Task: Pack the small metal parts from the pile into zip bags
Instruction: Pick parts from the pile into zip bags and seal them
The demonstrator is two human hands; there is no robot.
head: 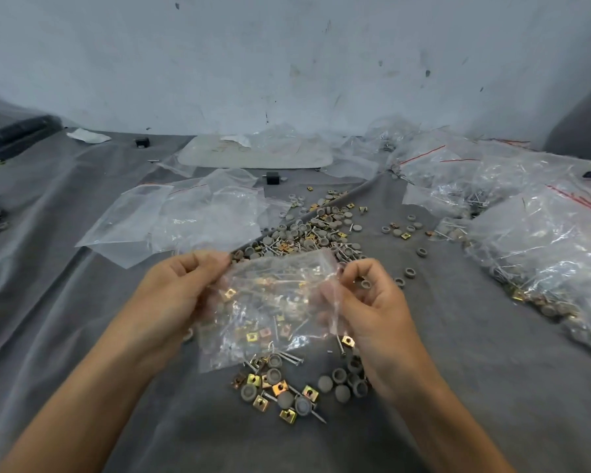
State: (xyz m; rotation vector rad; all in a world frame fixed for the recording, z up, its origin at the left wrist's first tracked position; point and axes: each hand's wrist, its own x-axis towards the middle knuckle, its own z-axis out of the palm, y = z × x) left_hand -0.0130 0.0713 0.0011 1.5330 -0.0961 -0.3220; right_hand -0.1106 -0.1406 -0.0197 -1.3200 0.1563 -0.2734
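A clear zip bag (270, 312) hangs between my two hands above the grey cloth. My left hand (181, 288) pinches its upper left corner, and my right hand (369, 298) pinches its upper right edge. Through the plastic I see screws and brass square clips, but I cannot tell which lie inside the bag. Below it lies a small heap of parts (297, 387): grey round caps, brass clips and screws. The big pile of the same parts (318, 230) spreads out beyond the bag.
Empty zip bags (185, 216) lie to the far left of the pile. Filled bags with red seal lines (543, 240) are heaped at the right. A white tray (253, 155) and a small black block (272, 178) sit near the wall.
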